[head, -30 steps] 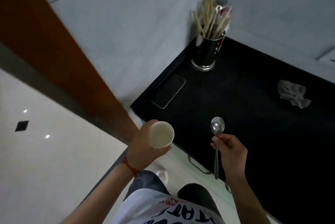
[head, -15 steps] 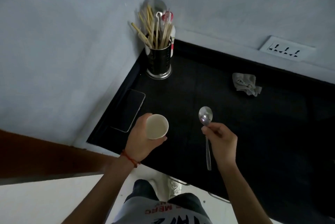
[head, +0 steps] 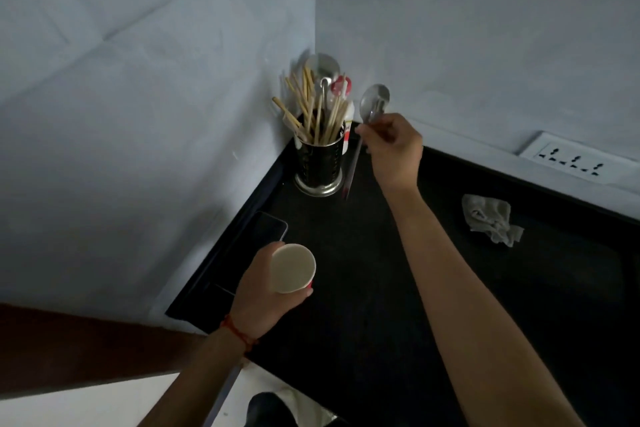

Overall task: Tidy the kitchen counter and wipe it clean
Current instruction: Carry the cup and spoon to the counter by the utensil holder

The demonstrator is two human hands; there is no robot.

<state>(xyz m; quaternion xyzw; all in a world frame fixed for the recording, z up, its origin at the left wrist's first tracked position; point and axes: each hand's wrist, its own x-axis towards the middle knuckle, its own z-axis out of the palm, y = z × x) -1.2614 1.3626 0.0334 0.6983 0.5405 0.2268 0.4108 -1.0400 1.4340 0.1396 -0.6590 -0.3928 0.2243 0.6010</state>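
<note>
My left hand (head: 259,291) grips a paper cup (head: 293,268), white inside and red outside, above the near left part of the black counter (head: 381,271). My right hand (head: 393,146) pinches a metal spoon (head: 373,104) bowl up, its handle hanging down just right of the steel utensil holder (head: 318,163). That holder stands in the counter's far corner, packed with chopsticks and several utensils. A crumpled grey cloth (head: 491,219) lies on the counter to the right.
A dark phone (head: 266,229) lies flat by the left wall, just beyond the cup. A white power socket strip (head: 575,163) is set in the back wall. Pale walls close the counter on the left and back.
My right hand has carried the spoon forward and up from mid-counter to beside the utensil holder. The left hand keeps the cup in about the same place. The view has shifted toward the corner.
</note>
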